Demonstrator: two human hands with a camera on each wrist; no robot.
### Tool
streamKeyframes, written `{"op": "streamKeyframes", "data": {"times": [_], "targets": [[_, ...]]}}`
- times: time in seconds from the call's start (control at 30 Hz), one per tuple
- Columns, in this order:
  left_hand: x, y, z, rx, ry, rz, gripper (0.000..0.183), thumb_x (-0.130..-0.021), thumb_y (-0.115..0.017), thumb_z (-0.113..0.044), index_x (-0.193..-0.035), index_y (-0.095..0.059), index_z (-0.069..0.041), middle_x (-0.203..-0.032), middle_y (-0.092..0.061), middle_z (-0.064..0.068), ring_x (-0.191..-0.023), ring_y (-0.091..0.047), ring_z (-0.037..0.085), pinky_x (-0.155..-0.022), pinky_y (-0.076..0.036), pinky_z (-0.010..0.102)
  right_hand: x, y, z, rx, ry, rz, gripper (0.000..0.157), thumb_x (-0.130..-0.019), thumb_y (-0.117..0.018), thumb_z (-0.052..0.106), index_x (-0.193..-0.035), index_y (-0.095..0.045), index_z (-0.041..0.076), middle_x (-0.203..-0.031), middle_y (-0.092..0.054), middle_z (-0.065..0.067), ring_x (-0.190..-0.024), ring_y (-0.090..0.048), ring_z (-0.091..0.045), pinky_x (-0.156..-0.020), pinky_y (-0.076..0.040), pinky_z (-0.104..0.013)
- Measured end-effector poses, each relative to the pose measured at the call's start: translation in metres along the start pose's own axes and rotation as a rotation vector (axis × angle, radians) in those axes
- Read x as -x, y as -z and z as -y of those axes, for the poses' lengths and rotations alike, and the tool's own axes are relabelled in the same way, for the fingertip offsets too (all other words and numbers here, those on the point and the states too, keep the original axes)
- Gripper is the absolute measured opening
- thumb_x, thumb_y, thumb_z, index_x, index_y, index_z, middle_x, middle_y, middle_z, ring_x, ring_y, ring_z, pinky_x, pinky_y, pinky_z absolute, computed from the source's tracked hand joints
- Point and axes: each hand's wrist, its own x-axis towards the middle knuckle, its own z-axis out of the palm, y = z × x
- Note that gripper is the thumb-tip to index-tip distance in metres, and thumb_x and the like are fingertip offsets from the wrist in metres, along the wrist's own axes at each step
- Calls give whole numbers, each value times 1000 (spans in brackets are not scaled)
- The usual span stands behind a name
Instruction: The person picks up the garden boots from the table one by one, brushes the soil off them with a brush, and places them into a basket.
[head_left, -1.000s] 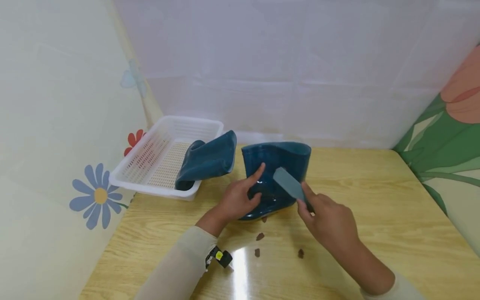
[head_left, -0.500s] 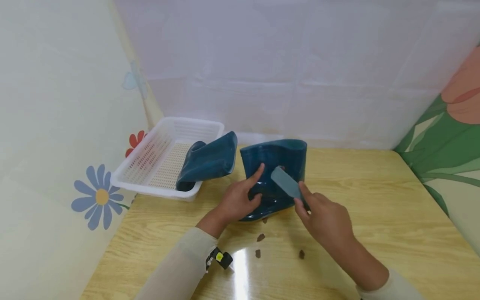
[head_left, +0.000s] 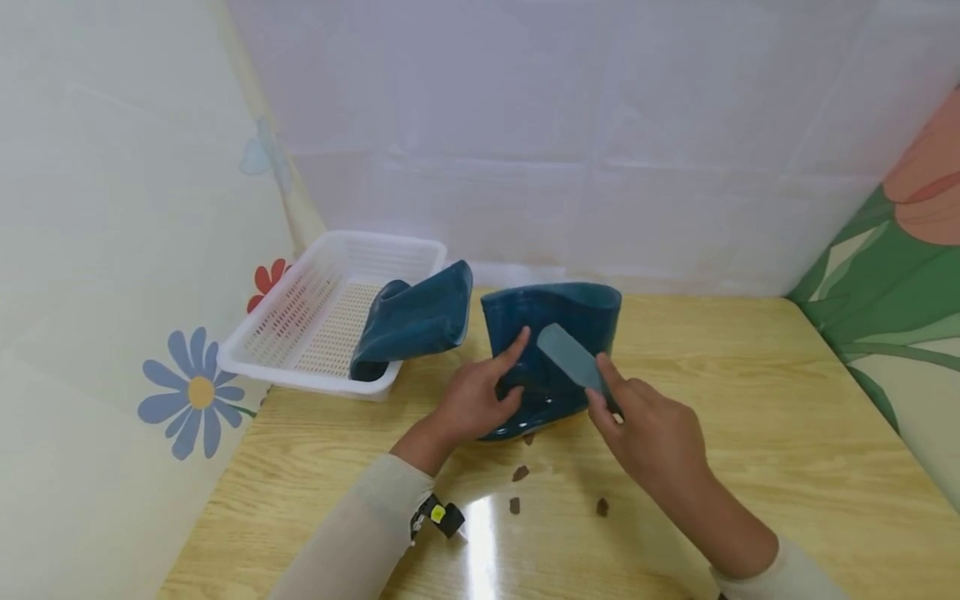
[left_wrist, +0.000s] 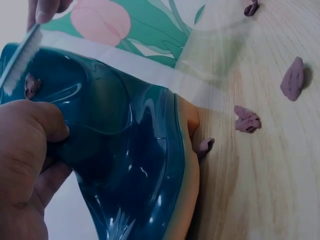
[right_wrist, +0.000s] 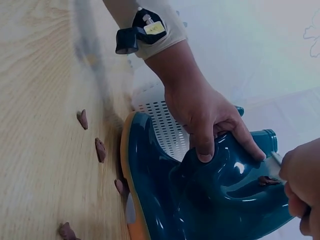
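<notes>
A glossy dark teal rubber boot (head_left: 543, 392) with a tan sole stands on the table. My left hand (head_left: 480, 396) grips it around the ankle, with thumb and index finger on the surface. In my right hand (head_left: 660, 437) is a brush (head_left: 572, 360) with a grey-blue back, its handle mostly covered by the fingers. Pale bristles of the brush (left_wrist: 22, 57) face the boot's shaft in the left wrist view. Close by them, a brown clay-like lump (left_wrist: 32, 86) sticks to the shaft; the brush hides it in the head view.
A second teal boot (head_left: 412, 321) leans in a white plastic basket (head_left: 262, 371) at the left, its shaft jutting over the rim. Several brown lumps (head_left: 521, 473) lie on the wooden table (head_left: 750, 400) in front of the gripped boot. A white sheet hangs behind.
The brush has shifted slightly up and left across the shaft, covering the brown lump visible half a second ago. The boot swayed a little left and back, while the left hand kept its grip.
</notes>
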Motion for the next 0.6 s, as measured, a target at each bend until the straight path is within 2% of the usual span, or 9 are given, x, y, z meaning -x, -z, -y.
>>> {"op": "streamKeyframes", "data": {"times": [0.1,0.17,0.27,0.33,0.5,0.6], "targets": [[1,-1,1,-15,-23,-8,88,-94,-73,-7,-165,-23,-20,-58,-43,-8,-47,-42,5,-51,-40,28,-2,-1,1,23,-26,57,47,-95,-69,27,-132,-67,-2,-67,-59,-5,-43,-31,-8,-38,-26,-26],[1,-2,1,-20,-28,-13,89,-94,-73,-8,-165,-22,-20,-57,-43,-8,-47,-41,5,-50,-40,28,-1,-1,1,39,-46,93,46,-96,-69,27,-132,-67,-1,-66,-59,-4,-43,-29,-6,-38,-26,-25],[1,-3,2,-19,-19,-15,90,-94,-73,-9,-165,-20,-21,-57,-42,-9,-45,-40,4,-49,-39,28,2,0,0,47,-67,118,46,-101,-60,33,-133,-67,0,-66,-59,-4,-43,-27,-5,-38,-25,-25],[1,-3,2,-8,-10,-18,90,-94,-73,-8,-165,-20,-21,-56,-41,-9,-45,-39,4,-48,-39,28,4,2,-1,47,-67,114,46,-100,-59,33,-133,-68,2,-67,-60,-5,-42,-25,-5,-38,-24,-24],[0,-3,2,5,10,-25,88,-93,-72,-7,-165,-22,-21,-56,-41,-9,-45,-39,5,-48,-38,28,6,6,0,33,-59,100,48,-89,-72,23,-132,-69,3,-64,-58,-3,-42,-23,-4,-37,-22,-24],[-1,-2,2,-1,11,-21,88,-93,-72,-7,-165,-22,-21,-56,-41,-9,-45,-39,5,-48,-37,28,7,8,1,16,-53,77,46,-92,-68,26,-131,-70,2,-64,-58,-3,-43,-23,-3,-38,-22,-23]]}}
